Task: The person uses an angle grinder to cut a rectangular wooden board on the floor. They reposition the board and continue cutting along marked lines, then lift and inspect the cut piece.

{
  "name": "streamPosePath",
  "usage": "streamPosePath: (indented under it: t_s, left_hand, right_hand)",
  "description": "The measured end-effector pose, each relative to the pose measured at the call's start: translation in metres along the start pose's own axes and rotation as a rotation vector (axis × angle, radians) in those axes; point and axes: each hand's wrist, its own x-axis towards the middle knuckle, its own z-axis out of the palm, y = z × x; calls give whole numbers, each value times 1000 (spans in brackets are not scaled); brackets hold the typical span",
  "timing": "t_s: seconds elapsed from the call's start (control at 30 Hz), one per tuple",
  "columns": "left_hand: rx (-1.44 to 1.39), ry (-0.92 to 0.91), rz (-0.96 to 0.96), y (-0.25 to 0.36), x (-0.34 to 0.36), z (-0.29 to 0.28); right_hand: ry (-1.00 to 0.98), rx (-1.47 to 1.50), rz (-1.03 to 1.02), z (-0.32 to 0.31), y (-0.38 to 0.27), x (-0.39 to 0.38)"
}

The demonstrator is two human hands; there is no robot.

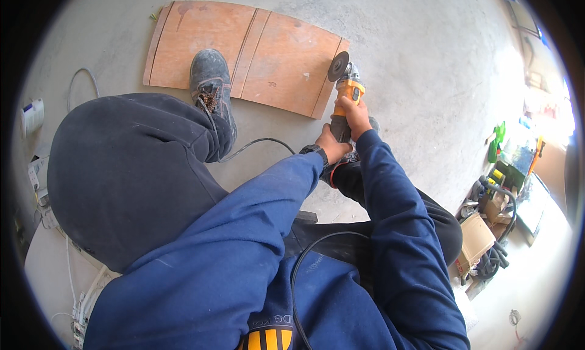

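Observation:
Both my hands grip a yellow and black angle grinder (348,95) in front of my right foot. My right hand (356,115) wraps the yellow body just behind the head. Lower down, my left hand (332,145), with a black watch on its wrist, closes round the dark rear handle. The grinder's dark disc (338,67) stands at the right end of a reddish-brown wooden board (283,67), over or against the strip there; contact cannot be made out. Grooves cross the board near both ends and its middle. My left shoe (210,76) rests on the board.
A dark cable (259,140) curves over the concrete floor (420,76) by my left leg. At the right stand a cardboard box (477,240), black hoses (492,261) and a green tool (497,141). A white container (33,116) and power strips (36,176) lie far left.

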Motion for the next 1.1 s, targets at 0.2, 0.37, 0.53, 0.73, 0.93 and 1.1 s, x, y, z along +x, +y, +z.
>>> streamPosePath:
  t_s: [0.2,0.37,0.53,0.73,0.93,1.1]
  left_hand:
    - [-10,-16,-15,1,-5,-2]
    - [7,-14,-9,-1,-7,-3]
    - [9,15,-10,-6,-8,1]
    - [2,-26,-29,-8,-7,1]
    - [-6,-32,-33,-7,-13,0]
    - [2,64,21,-21,-9,7]
  right_hand:
    - [16,16,-10,3,2,-5]
    - [20,10,23,4,1,-10]
    - [11,17,1,3,5,-11]
    - [5,1,-8,3,9,-10]
    - [6,-7,8,2,13,-12]
    - [3,2,7,1,17,-13]
